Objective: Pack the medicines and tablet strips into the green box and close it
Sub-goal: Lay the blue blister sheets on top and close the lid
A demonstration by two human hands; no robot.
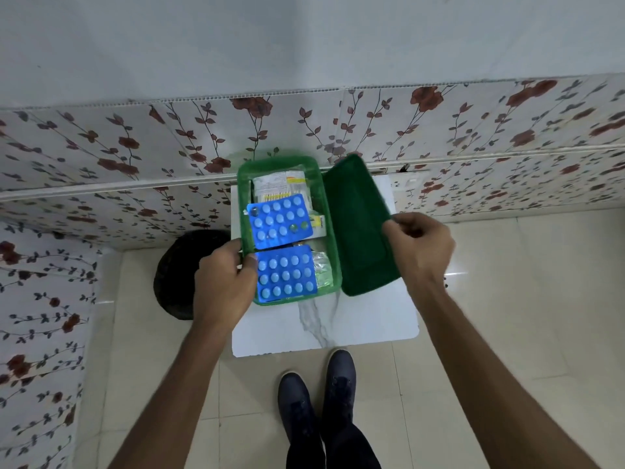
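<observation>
The green box [244, 184] stands open on a small white marble-look table [355, 323]. Inside lie two blue tablet strips, one toward the back [279, 220] and one at the front [286, 274], over white and yellow medicine packets [284, 186] and a silvery-green strip [323, 269]. My left hand [225, 282] grips the box's left wall, thumb on the rim beside the front blue strip. The dark green lid [358, 228] stands tilted on its edge just right of the box. My right hand [421, 247] holds the lid by its right edge.
A black round bin [176, 272] sits on the floor to the left of the table. Floral-patterned wall panels run behind and to the left. My two dark shoes [318, 401] stand on the beige tiled floor in front of the table.
</observation>
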